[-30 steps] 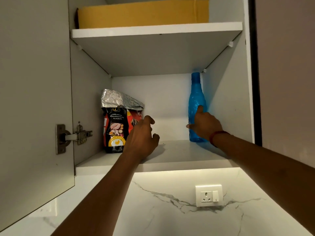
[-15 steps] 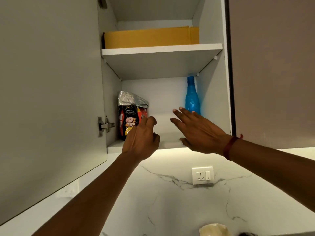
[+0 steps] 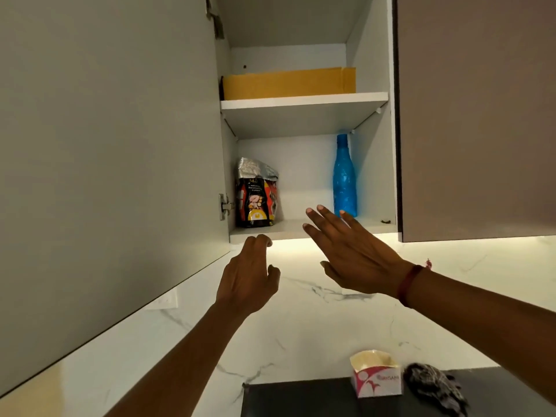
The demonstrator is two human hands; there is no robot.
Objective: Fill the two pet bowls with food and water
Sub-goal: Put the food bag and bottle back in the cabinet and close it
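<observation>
A black pet food bag point(image 3: 256, 196) with a folded silver top stands at the left of the lower shelf in an open wall cabinet. A blue water bottle point(image 3: 344, 179) stands upright at the right of the same shelf. My left hand point(image 3: 247, 278) hangs below the shelf edge, fingers loosely curled, holding nothing. My right hand point(image 3: 350, 254) is raised in front of the shelf with its fingers spread, empty and apart from the bottle. No pet bowls are in view.
The cabinet door point(image 3: 105, 164) stands open at the left. A yellow cardboard box point(image 3: 288, 83) lies on the upper shelf. Below, a small paper carton point(image 3: 376, 376) and a dark cloth point(image 3: 433, 386) sit on a black counter point(image 3: 301, 398). A marble backsplash point(image 3: 301, 320) runs behind.
Both hands have drawn back out of the cabinet. The right hand let go of the blue bottle and the view has pulled away, showing the counter below.
</observation>
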